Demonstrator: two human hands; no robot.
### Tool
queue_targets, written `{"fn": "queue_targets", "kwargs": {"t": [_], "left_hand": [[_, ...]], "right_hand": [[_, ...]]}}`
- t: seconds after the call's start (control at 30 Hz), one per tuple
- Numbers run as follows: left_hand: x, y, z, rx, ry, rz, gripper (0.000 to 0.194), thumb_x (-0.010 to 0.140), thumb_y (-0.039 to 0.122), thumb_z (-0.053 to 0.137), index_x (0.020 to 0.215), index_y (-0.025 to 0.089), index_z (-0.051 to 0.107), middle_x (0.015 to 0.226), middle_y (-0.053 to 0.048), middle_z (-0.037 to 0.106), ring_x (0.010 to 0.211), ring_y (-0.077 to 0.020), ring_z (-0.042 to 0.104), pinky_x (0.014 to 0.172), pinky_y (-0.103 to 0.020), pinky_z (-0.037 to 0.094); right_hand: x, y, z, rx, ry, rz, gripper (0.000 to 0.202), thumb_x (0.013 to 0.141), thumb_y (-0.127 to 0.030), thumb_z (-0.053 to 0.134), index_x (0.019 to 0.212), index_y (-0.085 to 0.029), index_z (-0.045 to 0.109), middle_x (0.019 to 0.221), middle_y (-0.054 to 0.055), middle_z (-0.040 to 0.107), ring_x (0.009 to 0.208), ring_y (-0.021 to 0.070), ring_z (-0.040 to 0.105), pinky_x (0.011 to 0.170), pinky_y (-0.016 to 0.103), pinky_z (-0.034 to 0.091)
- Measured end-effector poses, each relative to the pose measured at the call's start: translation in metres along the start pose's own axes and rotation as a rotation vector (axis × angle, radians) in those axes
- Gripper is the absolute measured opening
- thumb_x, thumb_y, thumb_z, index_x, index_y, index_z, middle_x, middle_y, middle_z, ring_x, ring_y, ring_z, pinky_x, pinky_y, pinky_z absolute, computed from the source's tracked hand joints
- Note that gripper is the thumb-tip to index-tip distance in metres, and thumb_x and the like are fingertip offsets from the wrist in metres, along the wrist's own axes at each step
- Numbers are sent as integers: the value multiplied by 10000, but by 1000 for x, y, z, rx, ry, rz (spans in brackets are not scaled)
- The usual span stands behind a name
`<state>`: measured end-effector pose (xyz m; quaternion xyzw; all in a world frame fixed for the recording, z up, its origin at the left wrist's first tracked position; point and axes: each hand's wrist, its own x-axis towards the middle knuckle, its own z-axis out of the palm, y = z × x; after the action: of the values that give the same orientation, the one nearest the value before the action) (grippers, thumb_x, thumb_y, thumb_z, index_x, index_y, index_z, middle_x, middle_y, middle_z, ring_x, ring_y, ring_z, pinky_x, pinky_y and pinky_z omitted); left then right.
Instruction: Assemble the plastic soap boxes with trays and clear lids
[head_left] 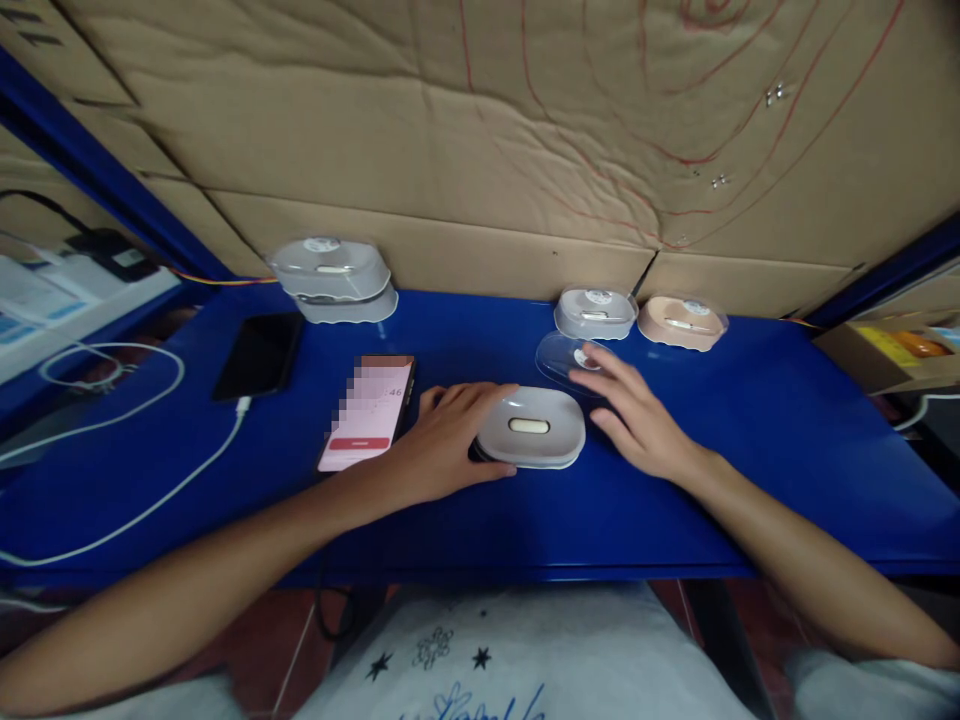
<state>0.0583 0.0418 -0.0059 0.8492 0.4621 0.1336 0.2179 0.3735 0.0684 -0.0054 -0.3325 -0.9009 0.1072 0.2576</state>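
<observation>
A grey oval soap box (564, 432) with a cream-coloured oval piece in its middle lies on the blue table before me. My left hand (450, 445) grips its left end, the thumb along the near side and the fingers on the far side. Just behind it lies a clear plastic lid (553, 362) with a round white sticker. My right hand (637, 415) is open, fingers apart, with its fingertips over the lid's right part; whether they touch it I cannot tell.
Against the cardboard wall stand stacked grey boxes (334, 280), another lidded grey box (596, 315) and a pink one (681, 322). Left of my hand lies a lit phone (371, 415), with a dark phone (259, 355) on a white cable (184, 490) beyond. A cardboard box (892, 355) stands right.
</observation>
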Motion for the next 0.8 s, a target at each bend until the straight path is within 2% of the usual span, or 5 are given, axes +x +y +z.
{"fn": "queue_targets", "kwargs": {"t": [0.2, 0.43, 0.6, 0.7, 0.8], "left_hand": [[-7, 3, 3, 94, -19, 73, 889, 993, 696, 569, 1704, 289, 224, 1798, -201, 183, 1628, -468, 226, 1266, -733, 81], [0, 1, 3, 40, 16, 57, 894, 951, 517, 727, 1676, 244, 282, 1677, -214, 426, 1517, -430, 440, 1242, -605, 307], [5, 0, 4, -128, 70, -33, 1234, 777, 477, 896, 1704, 278, 105, 1649, -226, 460, 1522, -442, 435, 1223, -639, 296], [5, -3, 6, -183, 82, -51, 1353, 746, 476, 918, 1712, 283, -10, 1623, -241, 482, 1522, -443, 436, 1215, -652, 283], [5, -6, 5, -216, 75, -42, 1384, 732, 480, 926, 1715, 304, -33, 1613, -235, 488, 1525, -447, 425, 1206, -659, 289]], "right_hand": [[-1, 38, 2, -227, -120, 259, 615, 1082, -553, 485, 1641, -312, 397, 1734, 145, 360, 1597, 436, 318, 1196, 742, 348], [0, 31, -2, -127, -18, 275, 491, 1041, -568, 573, 1412, -247, 579, 1518, 186, 560, 1430, 392, 539, 1157, 658, 442], [1, 20, 3, 257, 162, 370, 410, 1103, -529, 458, 1407, -269, 545, 1329, 113, 667, 1188, 272, 688, 1065, 518, 563], [-1, 2, 10, 326, 35, 203, 446, 1108, -481, 474, 1511, -289, 477, 1457, 122, 607, 1360, 289, 613, 1149, 534, 526], [-2, -14, 14, 184, -141, -27, 510, 1079, -410, 565, 1565, -297, 461, 1633, 134, 441, 1598, 327, 352, 1283, 585, 382]]}}
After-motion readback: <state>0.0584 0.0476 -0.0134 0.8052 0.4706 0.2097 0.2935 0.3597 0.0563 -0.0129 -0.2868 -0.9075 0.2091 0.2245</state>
